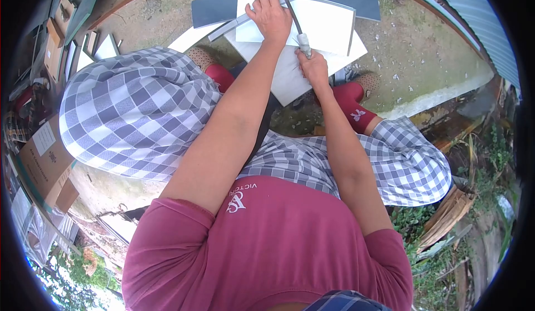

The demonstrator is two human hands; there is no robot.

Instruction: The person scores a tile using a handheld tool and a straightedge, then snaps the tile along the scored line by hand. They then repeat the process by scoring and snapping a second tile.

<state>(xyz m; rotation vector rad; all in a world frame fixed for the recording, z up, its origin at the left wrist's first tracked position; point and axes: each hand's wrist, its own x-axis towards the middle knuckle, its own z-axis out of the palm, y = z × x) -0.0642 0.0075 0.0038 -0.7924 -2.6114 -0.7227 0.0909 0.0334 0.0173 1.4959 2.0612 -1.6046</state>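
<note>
My left hand [272, 19] is pressed over a long, narrow grey metal bar [237, 25], fingers bent around it. The bar lies slantwise across a white panel [329, 27]. My right hand [314, 69] is closed on the pale wrapped handle of a long, thin, dark-bladed tool [304, 42]. Its blade crosses the panel and the bar, pointing away from me; its far tip is cut off by the top edge of the view. Under the panel lie another pale board [290, 82] and a curved dark grey panel [212, 9].
My feet in red socks and dotted footwear [368, 82] flank the boards. Small white scraps litter the concrete ground [407, 49]. Offcuts [106, 48] and a cardboard box [47, 155] stand at left. Corrugated metal sheeting [473, 10] is at upper right, split wood [446, 216] at lower right.
</note>
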